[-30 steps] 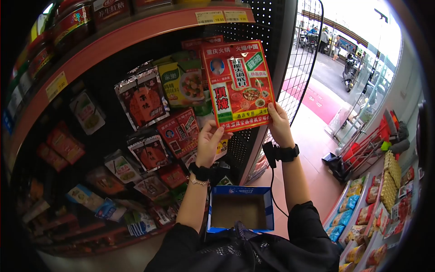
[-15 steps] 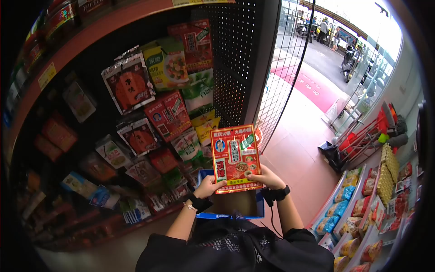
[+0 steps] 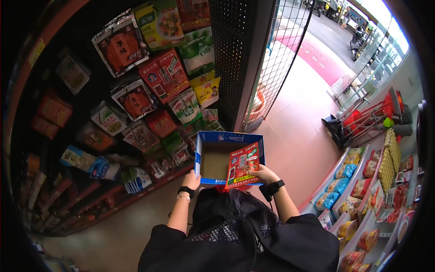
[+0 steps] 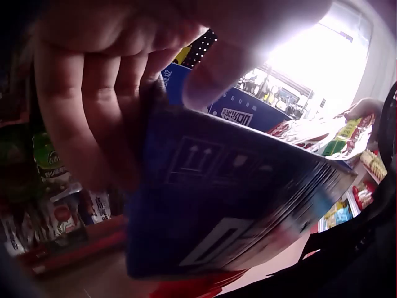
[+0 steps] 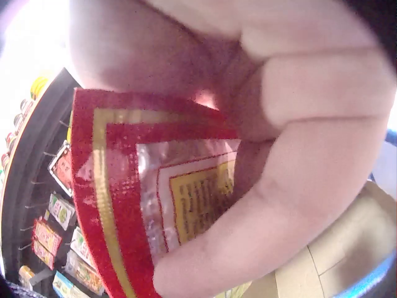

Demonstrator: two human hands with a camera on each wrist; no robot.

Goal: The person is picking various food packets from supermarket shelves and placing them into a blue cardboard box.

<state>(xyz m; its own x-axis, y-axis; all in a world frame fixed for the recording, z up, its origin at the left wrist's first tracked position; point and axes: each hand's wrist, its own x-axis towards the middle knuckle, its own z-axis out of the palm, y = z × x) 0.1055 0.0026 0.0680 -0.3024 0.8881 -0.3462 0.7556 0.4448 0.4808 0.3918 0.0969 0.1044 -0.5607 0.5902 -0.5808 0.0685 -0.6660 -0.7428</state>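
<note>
Left hand [image 3: 191, 180] grips a blue box's [image 3: 215, 163] near left corner; right hand [image 3: 265, 175] pinches a red packet [image 3: 241, 163] over the box's near edge.

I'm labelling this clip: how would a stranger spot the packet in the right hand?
Start at the open blue box before the person's black top. Over its right side, the right hand grips a red packet. Unlike the lookalike hanging on the rack, this one is held in a hand.
</note>
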